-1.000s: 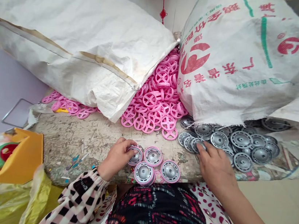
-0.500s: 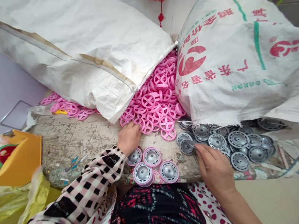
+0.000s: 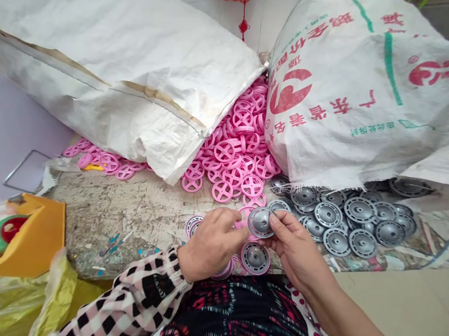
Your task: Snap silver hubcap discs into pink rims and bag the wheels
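Note:
My left hand (image 3: 214, 244) is closed on a pink spoked plastic wheel (image 3: 245, 215), mostly hidden by my fingers and the disc in front. My right hand (image 3: 294, 246) pinches a grey wheel cover (image 3: 261, 222) by its right edge, close against the pink wheel. Just below my hands lies a pink-rimmed wheel with a grey cover (image 3: 255, 258) on it. More such pieces are partly covered by my left hand. Beyond my hands is a heap of pink wheels (image 3: 235, 153). Right of it lies a pile of grey wheel covers (image 3: 340, 216).
A white sack (image 3: 139, 63) lies at the back left, with pink wheels spilling from its mouth. Another printed sack (image 3: 341, 95) stands at the back right over the grey covers. A yellow-orange bin (image 3: 32, 242) and yellow plastic bag (image 3: 20, 301) are beside the worn bench (image 3: 90, 211).
My left hand has come back from the pink heap with a wheel. My right hand has carried a grey cover left from its pile, so the two pieces are now together.

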Motion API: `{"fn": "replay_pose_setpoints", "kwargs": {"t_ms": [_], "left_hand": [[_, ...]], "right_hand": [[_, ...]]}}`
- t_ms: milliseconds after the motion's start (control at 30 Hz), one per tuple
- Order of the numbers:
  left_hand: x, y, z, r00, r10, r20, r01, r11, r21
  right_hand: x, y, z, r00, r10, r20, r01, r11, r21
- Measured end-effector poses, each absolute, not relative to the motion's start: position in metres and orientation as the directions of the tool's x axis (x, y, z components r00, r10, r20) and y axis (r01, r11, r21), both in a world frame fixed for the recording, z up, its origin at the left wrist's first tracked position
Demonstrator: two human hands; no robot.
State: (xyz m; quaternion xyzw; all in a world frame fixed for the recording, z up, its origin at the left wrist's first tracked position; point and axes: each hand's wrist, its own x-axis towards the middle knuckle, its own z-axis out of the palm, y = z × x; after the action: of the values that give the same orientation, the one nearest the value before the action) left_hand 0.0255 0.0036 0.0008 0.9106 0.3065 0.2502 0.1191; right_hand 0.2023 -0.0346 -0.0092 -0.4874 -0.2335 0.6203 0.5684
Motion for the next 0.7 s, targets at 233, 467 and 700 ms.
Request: {"fn": "replay_pose_setpoints", "kwargs": {"t_ms": [233, 467, 700], "left_hand": [[0.039, 0.004, 0.005, 0.486, 0.787, -0.380, -0.147, 0.502, 0.852], [0.047, -0.002, 0.006, 0.456, 0.811, -0.367, -0.357, 0.545, 0.759], [0.046, -0.003, 0.005, 0.446, 0.815, -0.370, -0.371, 0.544, 0.752]], "right_hand": [[0.205, -0.041, -0.005, 0.218, 0.976, -0.020, 0.039, -0.029, -0.999], [0.198, -0.042, -0.009, 0.055, 0.851, 0.522, 0.682, 0.350, -0.642], [0.199, -0.041, -0.006, 0.003, 0.950, 0.313, 0.563, 0.257, -0.786]]}}
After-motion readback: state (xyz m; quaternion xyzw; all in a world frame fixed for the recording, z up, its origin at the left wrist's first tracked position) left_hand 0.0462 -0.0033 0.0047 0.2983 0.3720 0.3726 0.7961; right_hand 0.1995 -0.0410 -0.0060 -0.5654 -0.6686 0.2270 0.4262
